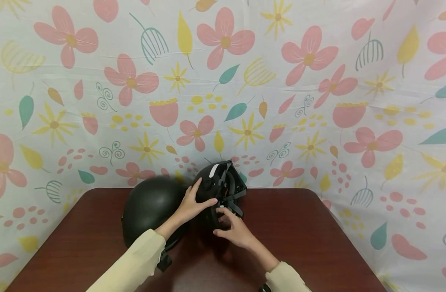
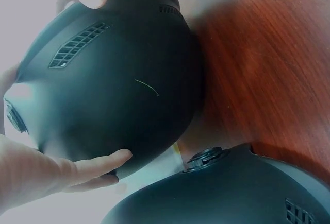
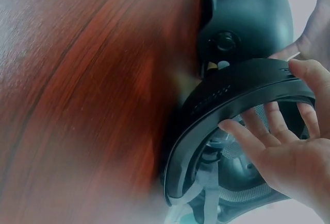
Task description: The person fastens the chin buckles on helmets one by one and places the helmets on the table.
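A black helmet is tipped on its side at the table's middle, its strapped opening turned to the right. My left hand grips it across the side, thumb near the rim and fingers spread over the shell. On the near rim, my right hand holds with the thumb outside and the other fingers inside the opening. Grey straps and mesh padding show within. The left wrist view shows the smooth shell with slotted vents.
A second black helmet sits dome up just left of the held one, with a dark buckle at its front edge. The brown wooden table meets a flower-patterned cloth behind.
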### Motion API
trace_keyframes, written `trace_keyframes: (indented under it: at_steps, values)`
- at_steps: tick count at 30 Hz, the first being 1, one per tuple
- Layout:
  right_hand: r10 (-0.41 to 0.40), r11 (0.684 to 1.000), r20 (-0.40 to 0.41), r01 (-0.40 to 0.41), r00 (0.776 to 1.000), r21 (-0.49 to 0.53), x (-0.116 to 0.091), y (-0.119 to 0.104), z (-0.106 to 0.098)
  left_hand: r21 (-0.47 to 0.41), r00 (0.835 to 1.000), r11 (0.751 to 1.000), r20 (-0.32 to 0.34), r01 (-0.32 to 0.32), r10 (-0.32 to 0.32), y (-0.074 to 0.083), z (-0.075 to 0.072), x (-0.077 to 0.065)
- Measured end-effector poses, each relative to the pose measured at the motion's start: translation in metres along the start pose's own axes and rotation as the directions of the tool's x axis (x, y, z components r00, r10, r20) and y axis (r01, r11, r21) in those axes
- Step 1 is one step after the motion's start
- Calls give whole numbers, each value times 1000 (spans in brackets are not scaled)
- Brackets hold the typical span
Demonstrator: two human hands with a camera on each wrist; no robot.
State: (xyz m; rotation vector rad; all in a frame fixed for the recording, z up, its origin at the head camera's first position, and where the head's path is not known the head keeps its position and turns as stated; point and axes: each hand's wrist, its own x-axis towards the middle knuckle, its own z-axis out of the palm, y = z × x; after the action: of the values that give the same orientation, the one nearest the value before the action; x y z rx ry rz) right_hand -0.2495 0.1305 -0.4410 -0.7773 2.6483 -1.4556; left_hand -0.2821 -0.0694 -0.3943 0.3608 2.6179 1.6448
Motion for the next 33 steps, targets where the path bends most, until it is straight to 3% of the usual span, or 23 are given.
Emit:
trace_keyframes:
  at_steps: [7,13,26,33]
  values:
    - [42,996,-2,-42,999,77,4,-4,4,47,1000,999,-6,-21,21,2,-4,-1]
    - [83,980,-16,-79,996,183,6,-9,10,109,996,990,-12,-88,90,6,-7,-1]
    - [142,900,-2,-128,990,418,6,-18,16,135,992,983,4,-127,128,8,-8,-1]
    - [135,851,30,-131,990,508,7,-17,15,158,985,973,58,-170,163,13,-10,-1]
